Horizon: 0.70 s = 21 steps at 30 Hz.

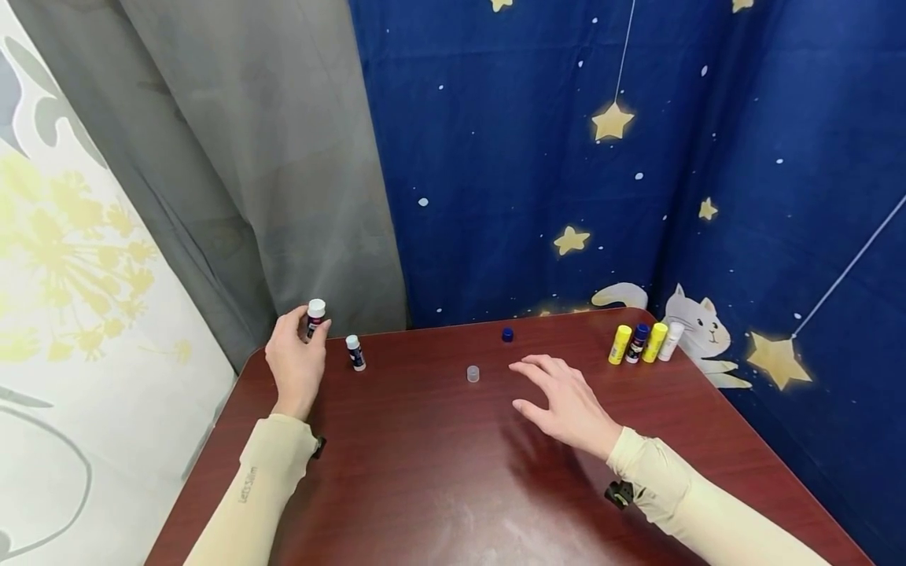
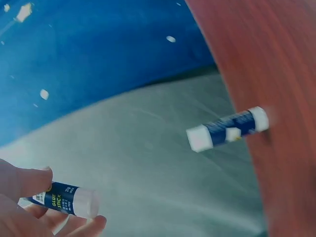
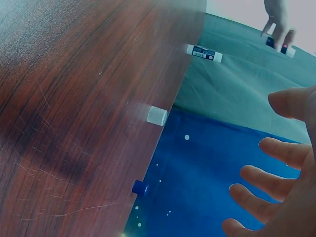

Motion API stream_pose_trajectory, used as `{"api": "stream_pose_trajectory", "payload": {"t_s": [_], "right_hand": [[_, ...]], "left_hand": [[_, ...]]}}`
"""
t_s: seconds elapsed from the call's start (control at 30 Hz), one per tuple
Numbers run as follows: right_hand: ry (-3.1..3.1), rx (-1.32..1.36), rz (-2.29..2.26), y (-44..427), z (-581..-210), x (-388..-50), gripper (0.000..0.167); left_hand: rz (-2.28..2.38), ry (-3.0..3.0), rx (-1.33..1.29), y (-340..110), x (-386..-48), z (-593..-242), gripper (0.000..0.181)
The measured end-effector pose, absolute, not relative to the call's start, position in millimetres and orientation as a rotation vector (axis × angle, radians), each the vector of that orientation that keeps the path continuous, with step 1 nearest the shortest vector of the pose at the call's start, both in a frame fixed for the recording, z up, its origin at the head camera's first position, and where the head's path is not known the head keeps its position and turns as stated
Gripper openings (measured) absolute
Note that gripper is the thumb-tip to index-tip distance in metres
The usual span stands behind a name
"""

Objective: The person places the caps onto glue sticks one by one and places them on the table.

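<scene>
My left hand (image 1: pixel 296 363) pinches a dark-blue glue stick (image 2: pixel 63 198) with a white top between thumb and fingers, raised at the table's far left. Just right of it, a second dark-blue glue stick (image 1: pixel 356 354) with a white top and bottom stands upright on the table. My right hand (image 1: pixel 566 399) hovers over the right half of the table, its fingers spread and holding nothing. Beyond its fingertips to the left, a translucent cap (image 1: pixel 473 374) rests on the table. A small dark-blue cap (image 1: pixel 507 336) sits farther back, near the far edge.
At the back right stands a row of several sticks: a yellow stick (image 1: pixel 620 344), a dark-blue stick (image 1: pixel 637 343), another yellow stick (image 1: pixel 654 343) and a white stick (image 1: pixel 671 341). Grey and blue curtains (image 1: pixel 495 173) hang right behind the reddish-brown table (image 1: pixel 425 472).
</scene>
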State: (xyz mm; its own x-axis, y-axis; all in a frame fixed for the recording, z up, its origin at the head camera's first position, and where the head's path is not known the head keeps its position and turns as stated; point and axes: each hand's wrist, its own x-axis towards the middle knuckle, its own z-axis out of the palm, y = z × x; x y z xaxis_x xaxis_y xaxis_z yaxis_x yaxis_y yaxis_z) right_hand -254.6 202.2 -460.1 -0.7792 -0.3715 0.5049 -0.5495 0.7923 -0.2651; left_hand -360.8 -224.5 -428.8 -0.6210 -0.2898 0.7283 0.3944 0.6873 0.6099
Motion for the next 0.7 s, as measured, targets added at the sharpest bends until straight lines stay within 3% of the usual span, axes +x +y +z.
{"api": "stream_pose_trajectory", "payload": {"t_s": [0.3,0.7], "right_hand": [[-2.562,0.702,0.589,200,-456,-256,0.054],[-2.533,0.76,0.529,194,-434,-272,0.054]], "left_hand": [[-0.953,-1.963,-0.251,-196,-333,-406,0.026],[-0.96,-1.943,-0.403,-161,-305,-390,0.034]]}}
